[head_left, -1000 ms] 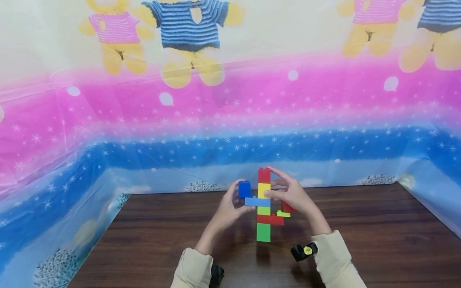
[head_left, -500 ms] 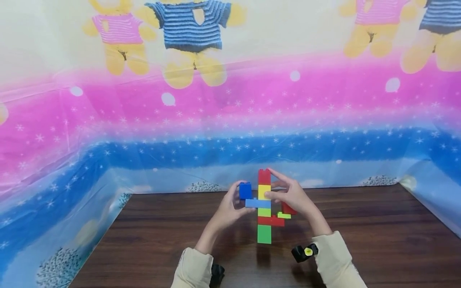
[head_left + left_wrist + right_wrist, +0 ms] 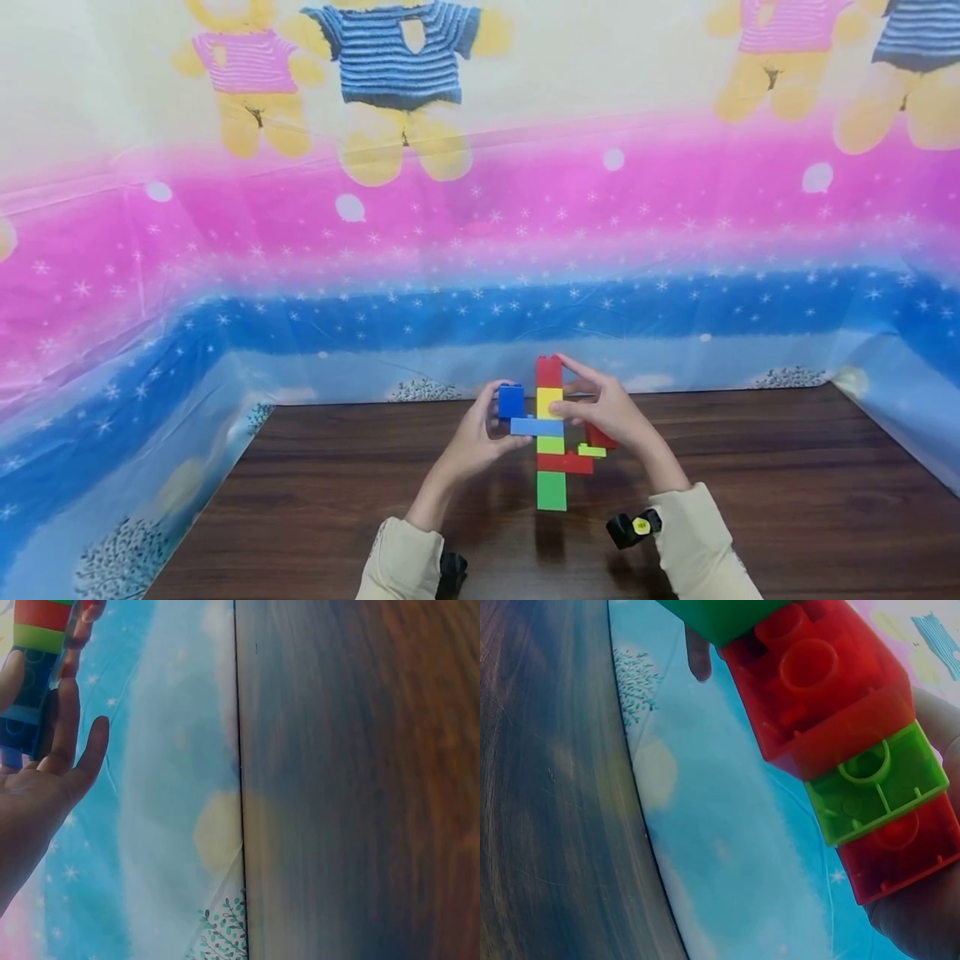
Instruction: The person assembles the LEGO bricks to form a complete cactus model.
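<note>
Between the two hands stands an upright figure of toy building bricks, with a red brick (image 3: 550, 372) on top and a yellow brick (image 3: 550, 397) under it. A light blue brick (image 3: 525, 427) juts to the left and carries a dark blue brick (image 3: 512, 402). Lower down are a lime brick (image 3: 551, 446), a wide red brick (image 3: 566, 462) and a green brick (image 3: 552, 491) at the foot. The left hand (image 3: 467, 440) pinches the blue side arm, thumb below. On the other side, the right hand (image 3: 611, 412) grips the upper column, its thumb on the yellow brick.
A brown wooden table (image 3: 315, 500) lies below, with a dark reflection under the figure. Behind it hangs a printed cloth (image 3: 450, 317) along the table's back and side edges. A black wrist strap (image 3: 633, 528) sits at the right cuff. In the right wrist view, a small lime brick (image 3: 877, 784) shows its hollow underside.
Over the last second the brick figure has sunk slightly in the head view, its foot a little lower. Both hands keep the same hold.
</note>
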The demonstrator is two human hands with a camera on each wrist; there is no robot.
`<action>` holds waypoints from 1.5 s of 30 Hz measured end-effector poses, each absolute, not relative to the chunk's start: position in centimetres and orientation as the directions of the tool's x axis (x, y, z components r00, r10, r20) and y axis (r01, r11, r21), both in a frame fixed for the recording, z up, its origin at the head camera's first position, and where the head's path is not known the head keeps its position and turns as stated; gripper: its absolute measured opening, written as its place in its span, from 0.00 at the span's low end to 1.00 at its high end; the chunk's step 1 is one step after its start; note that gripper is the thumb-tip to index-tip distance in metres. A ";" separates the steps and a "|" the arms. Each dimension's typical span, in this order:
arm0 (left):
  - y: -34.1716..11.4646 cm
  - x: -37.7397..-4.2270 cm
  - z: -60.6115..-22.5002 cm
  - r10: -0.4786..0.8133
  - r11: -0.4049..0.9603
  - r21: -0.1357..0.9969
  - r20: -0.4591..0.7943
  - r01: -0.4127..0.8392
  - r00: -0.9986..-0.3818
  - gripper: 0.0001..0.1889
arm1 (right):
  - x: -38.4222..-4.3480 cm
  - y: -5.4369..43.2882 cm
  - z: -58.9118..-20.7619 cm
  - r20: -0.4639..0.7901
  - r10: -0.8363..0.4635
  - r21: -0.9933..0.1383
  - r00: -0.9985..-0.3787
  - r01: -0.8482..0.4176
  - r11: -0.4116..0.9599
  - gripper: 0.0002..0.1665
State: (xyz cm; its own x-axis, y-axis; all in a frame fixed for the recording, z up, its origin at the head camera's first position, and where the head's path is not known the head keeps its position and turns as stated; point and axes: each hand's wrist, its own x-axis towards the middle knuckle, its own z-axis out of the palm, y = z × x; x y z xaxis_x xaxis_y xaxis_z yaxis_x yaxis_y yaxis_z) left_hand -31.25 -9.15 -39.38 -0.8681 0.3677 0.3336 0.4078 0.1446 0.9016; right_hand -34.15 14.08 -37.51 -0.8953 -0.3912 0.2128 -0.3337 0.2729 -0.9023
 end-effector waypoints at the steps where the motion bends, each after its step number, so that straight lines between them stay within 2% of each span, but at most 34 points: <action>1: -9.1 -31.3 -39.4 0.366 0.145 0.902 0.333 0.406 -0.869 0.35 | -34.1 14.1 -37.5 0.213 -0.391 -0.900 -0.895 -0.336 0.279 0.45; 9: -8.8 -31.3 -39.7 0.328 0.152 0.906 0.331 0.396 -0.885 0.35 | -33.9 14.5 -37.0 0.207 -0.396 -0.881 -0.895 -0.346 0.322 0.37; 17: -8.8 -31.6 -40.0 0.270 0.106 0.935 0.300 0.338 -0.915 0.36 | -33.4 15.0 -37.0 0.247 -0.389 -0.862 -0.887 -0.385 0.330 0.34; 21: -9.0 -31.8 -39.9 0.234 0.099 0.937 0.306 0.335 -0.923 0.36 | -32.5 15.5 -37.0 0.300 -0.385 -0.843 -0.873 -0.431 0.322 0.38; 27: -9.1 -31.9 -39.8 0.184 0.079 0.948 0.291 0.310 -0.939 0.38 | -31.5 15.6 -37.3 0.317 -0.428 -0.825 -0.846 -0.469 0.315 0.52; 34: -9.3 -32.1 -40.2 0.170 0.061 0.953 0.282 0.296 -0.944 0.36 | -31.1 15.3 -38.4 0.330 -0.413 -0.754 -0.849 -0.500 0.425 0.62; 37: -9.3 -32.2 -40.3 0.169 0.055 0.955 0.279 0.291 -0.945 0.36 | -31.0 15.1 -38.6 0.351 -0.402 -0.726 -0.846 -0.517 0.454 0.63; 45: -9.4 -32.2 -40.2 0.187 0.042 0.961 0.261 0.273 -0.947 0.35 | -30.8 14.8 -38.4 0.328 -0.337 -0.742 -0.882 -0.462 0.486 0.54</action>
